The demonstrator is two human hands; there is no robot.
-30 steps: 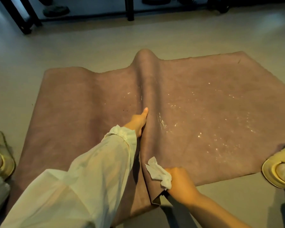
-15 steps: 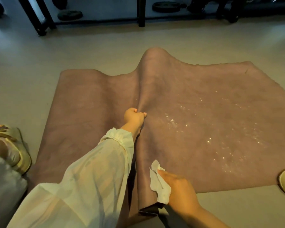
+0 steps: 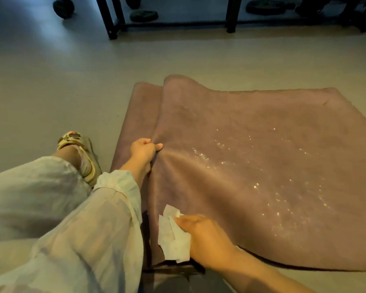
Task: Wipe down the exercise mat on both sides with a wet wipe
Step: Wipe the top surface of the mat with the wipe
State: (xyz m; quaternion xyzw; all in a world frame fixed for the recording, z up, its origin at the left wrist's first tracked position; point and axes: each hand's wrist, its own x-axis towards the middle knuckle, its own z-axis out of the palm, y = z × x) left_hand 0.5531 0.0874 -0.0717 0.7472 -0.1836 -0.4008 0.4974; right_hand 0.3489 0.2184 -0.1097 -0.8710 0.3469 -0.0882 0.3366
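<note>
Mauve, suede-like material forms the rectangular exercise mat [image 3: 251,166], which lies on the pale beige floor [image 3: 51,81] in front of the person. The mat's left portion is doubled over: a raised fold runs from the far edge toward the person, and a narrower strip of the same mat shows flat on the floor just left of that fold. Scattered wet droplets [image 3: 273,187] glisten across the mat's centre and right area.

The left hand [image 3: 144,152], emerging from a loose, sheer white sleeve [image 3: 97,225], grips the fold with fingers curled round a bunch of the material and the thumb pressed on top. The mat is drawn into radiating creases at this grip.

The right hand [image 3: 207,240], on a bare forearm, is at the near edge of the mat. Its fingers are closed on a crumpled white wet wipe [image 3: 172,240], which lies against the mat surface beside the fold. Whether the same hand also pinches the mat's edge below the wipe cannot be told, since that corner is in shadow.

One foot in a pale, strapped sandal [image 3: 82,153] stands on the floor just left of the mat, next to a light trouser leg [image 3: 30,187].

At the far side of the room, well apart from the mat, a black metal rack frame [image 3: 112,20] stands on the floor, with dark, round weight plates [image 3: 143,15] lying around it.
</note>
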